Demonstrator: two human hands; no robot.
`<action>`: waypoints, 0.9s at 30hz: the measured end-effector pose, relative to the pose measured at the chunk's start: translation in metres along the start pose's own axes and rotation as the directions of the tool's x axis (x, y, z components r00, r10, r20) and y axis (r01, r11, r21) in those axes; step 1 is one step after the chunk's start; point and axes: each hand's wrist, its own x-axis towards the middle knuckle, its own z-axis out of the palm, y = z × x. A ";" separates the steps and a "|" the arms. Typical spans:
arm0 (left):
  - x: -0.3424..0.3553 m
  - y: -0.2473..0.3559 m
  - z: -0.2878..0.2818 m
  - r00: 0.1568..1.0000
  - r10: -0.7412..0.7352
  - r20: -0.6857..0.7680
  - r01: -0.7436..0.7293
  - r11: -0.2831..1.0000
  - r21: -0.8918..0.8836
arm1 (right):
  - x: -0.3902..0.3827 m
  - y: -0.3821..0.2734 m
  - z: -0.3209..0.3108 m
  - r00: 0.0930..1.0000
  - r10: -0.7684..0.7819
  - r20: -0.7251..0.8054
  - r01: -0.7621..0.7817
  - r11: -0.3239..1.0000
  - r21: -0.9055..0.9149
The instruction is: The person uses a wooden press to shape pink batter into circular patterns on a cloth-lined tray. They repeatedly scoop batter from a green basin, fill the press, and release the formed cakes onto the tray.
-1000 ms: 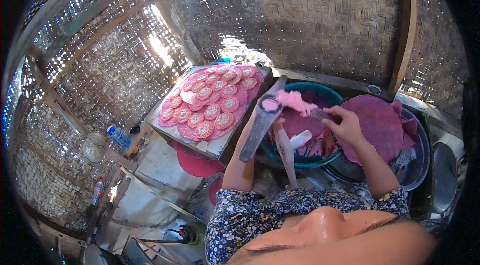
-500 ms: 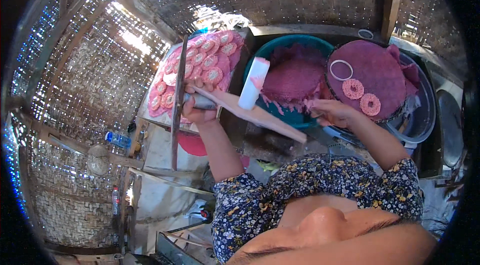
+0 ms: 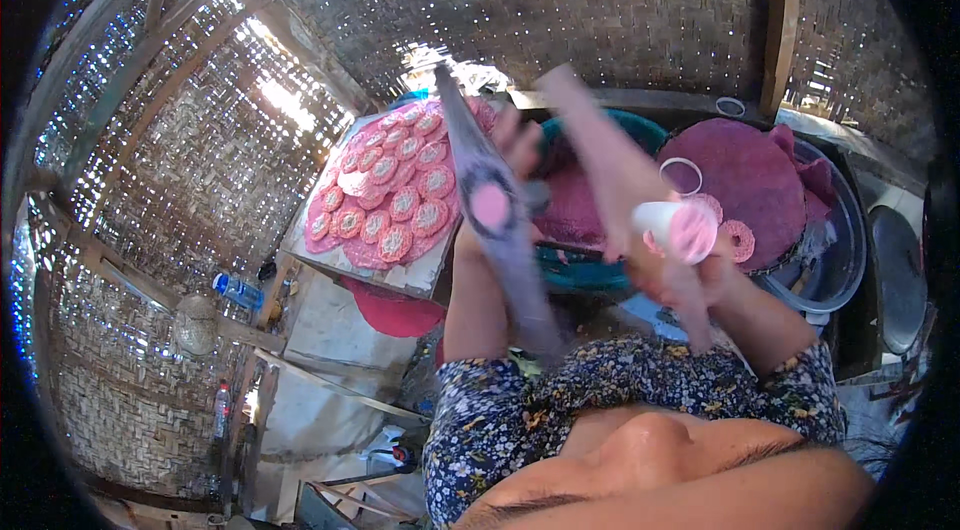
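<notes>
Below the hands, the teal tub (image 3: 585, 277) sits right of centre in the frame. The long wooden bar (image 3: 518, 270) now stands upright left of centre, gripped by the left hand (image 3: 515, 145), its fingers blurred. The pale paddle (image 3: 598, 155), a moment ago beside the bar in that same hand, has gone to the right hand (image 3: 715, 275), closed around it right of centre, leaving neither hand free. Its white cylinder (image 3: 655, 220) is apart from the bar, whose hole shows pink paste (image 3: 490, 207).
</notes>
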 end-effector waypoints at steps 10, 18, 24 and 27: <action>0.007 -0.016 0.046 0.894 -0.285 0.345 -0.095 0.631 0.770 | -0.031 -0.051 0.043 0.785 -0.610 0.105 0.145 0.016 -0.989; 0.015 -0.034 0.082 0.916 -0.235 0.324 -0.139 0.573 0.808 | -0.049 -0.038 0.057 0.828 -0.499 0.257 -0.127 -0.613 -0.780; 0.006 -0.077 0.093 0.857 -0.277 0.436 -0.116 0.720 0.685 | -0.049 -0.029 0.033 0.802 -0.541 0.252 -0.133 -0.574 -0.808; 0.004 -0.087 0.102 0.824 -0.393 0.409 0.031 0.752 0.659 | -0.046 -0.024 0.023 0.783 -0.599 0.170 -0.215 -0.516 -0.829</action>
